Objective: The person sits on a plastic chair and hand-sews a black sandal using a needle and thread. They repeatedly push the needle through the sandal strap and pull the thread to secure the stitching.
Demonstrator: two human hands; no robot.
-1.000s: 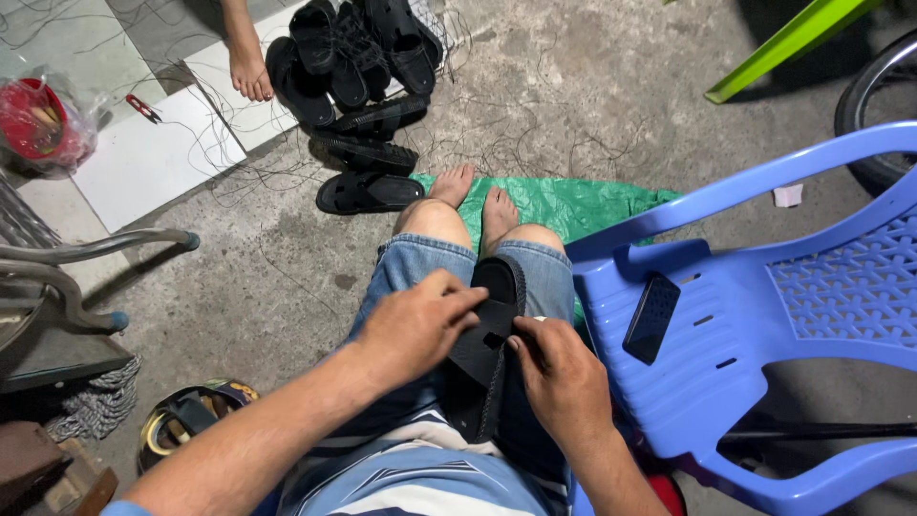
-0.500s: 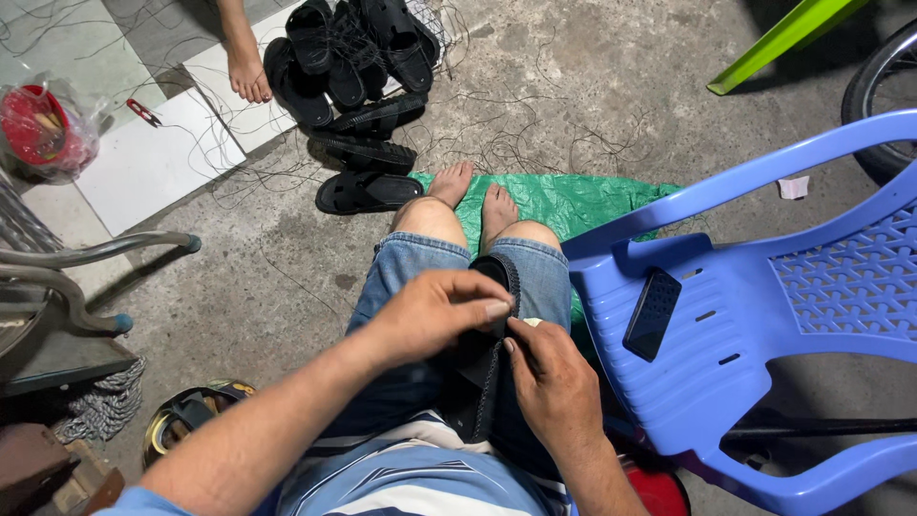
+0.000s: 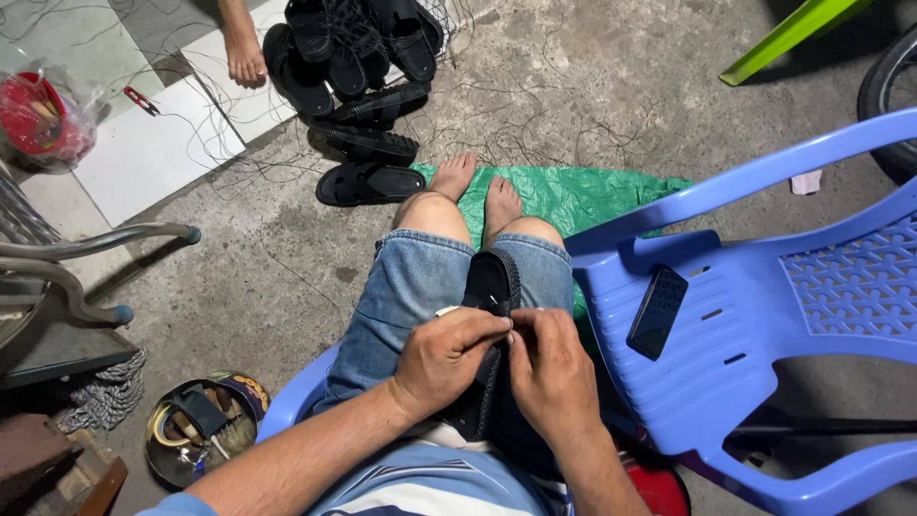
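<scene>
Head view, looking down over the lap: I note first a red plastic bag [image 3: 43, 119] at the far left edge on the pale floor tiles, crumpled, its contents not legible to me, and a small red-handled tool [image 3: 140, 99] lying on a white tile just beside it. A flat black rectangular device [image 3: 657, 311] rests on the seat of the blue plastic chair [image 3: 764, 315] to the right. A green sheet [image 3: 573, 196] is spread on the concrete under the bare feet. The black sandal [image 3: 490, 287] lies along the gap between the denim-clad thighs, toe end pointing away from the body, near end hidden under the hands. The left hand [image 3: 444, 358] and the right hand [image 3: 549, 368] meet over its middle: the left thumb and forefinger are pinched together on the sandal's edge, and the right fingertips are closed against them at the same spot; I cannot tell whether anything thin is held between them. At lower left a round metal tin [image 3: 201, 425] stands on the floor, holding loops of cord and small tools I cannot identify. Beyond the knees a pile of black sandals [image 3: 358, 67] lies among loose threads, with another person's bare foot [image 3: 244, 53] beside it.
</scene>
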